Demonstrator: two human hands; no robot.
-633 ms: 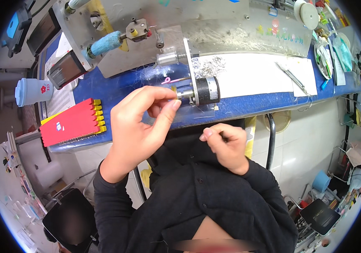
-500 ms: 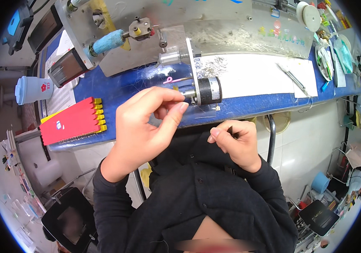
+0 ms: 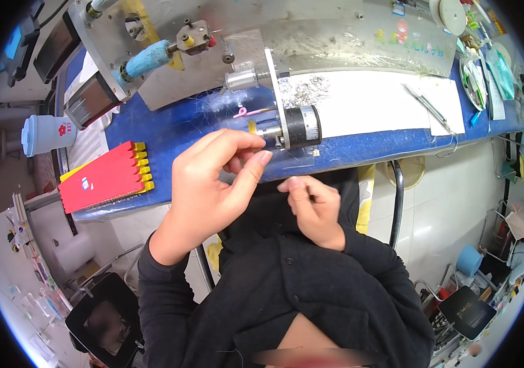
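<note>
Two hands worked at the near edge of a long blue bench (image 3: 170,126). On it, at twelve o'clock from the left hand (image 3: 210,184), a metal plate jig (image 3: 311,43) propped a small black cylindrical motor (image 3: 302,126) sideways, seemingly so its brass-coloured shaft end faced the worker. That hand's thumb and forefinger were pinched together right at the shaft; whatever they held was too fine to make out. At four o'clock, the right hand (image 3: 314,208) was loosely curled, fingertips pinched, contents unclear. A red and yellow packet (image 3: 106,178) lay at nine o'clock.
</note>
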